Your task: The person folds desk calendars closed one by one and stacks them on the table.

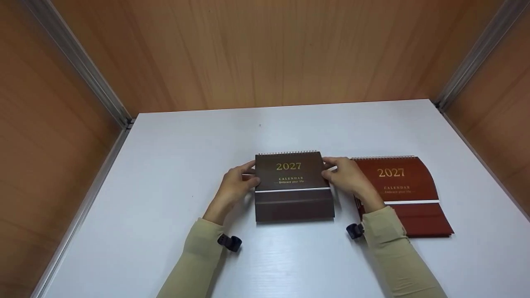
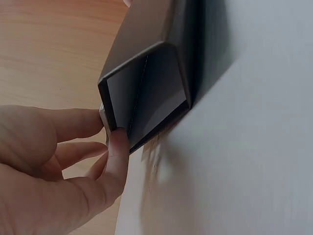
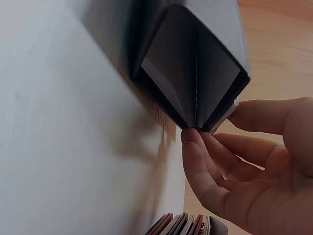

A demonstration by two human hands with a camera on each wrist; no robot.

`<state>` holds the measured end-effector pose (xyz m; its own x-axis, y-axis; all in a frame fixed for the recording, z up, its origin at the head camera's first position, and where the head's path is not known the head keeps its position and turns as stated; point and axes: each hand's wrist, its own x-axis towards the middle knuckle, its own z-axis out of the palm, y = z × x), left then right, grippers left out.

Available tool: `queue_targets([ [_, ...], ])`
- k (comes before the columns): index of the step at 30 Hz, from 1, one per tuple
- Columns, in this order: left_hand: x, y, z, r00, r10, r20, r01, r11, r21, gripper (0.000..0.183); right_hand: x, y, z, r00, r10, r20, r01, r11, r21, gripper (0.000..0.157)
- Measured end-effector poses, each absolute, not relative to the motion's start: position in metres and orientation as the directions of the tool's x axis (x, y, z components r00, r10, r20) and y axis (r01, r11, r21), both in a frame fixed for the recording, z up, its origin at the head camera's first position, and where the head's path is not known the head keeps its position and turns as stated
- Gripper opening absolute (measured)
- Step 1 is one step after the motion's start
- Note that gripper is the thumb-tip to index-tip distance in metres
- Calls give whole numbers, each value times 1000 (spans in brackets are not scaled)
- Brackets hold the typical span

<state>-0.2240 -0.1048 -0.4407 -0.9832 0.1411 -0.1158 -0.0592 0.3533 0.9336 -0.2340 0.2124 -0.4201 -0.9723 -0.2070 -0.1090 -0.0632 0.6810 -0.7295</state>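
Observation:
A dark brown desk calendar (image 1: pixel 294 169) with gold "2027" lettering and a wire binding along its top faces me near the middle of the white table. My left hand (image 1: pixel 238 182) pinches its left side, thumb on the front cover. On the opposite side my right hand (image 1: pixel 345 176) grips the right edge in the same way. From the left wrist view, the hollow of the folded stand (image 2: pixel 146 93) shows, with a fingertip at its corner. The right wrist view shows the other open end (image 3: pixel 193 68). Whether the base touches the table cannot be told.
To the right, partly behind my right forearm, a red desk calendar (image 1: pixel 403 178) of the same design rests on the white table (image 1: pixel 165 174). Wood-grain panels (image 1: pixel 281 54) with metal edge strips enclose the table at the back and both sides.

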Motion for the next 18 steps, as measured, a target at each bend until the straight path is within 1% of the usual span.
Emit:
queue_targets([
  [9, -223, -105, -442, -978, 152, -140, -79, 353, 932, 61, -232, 210, -420, -967, -207, -147, -28, 662, -749, 55],
  [18, -222, -106, -443, -972, 162, -170, -102, 362, 927, 62, -232, 207, -421, -963, -208, -169, -15, 670, -742, 55],
])
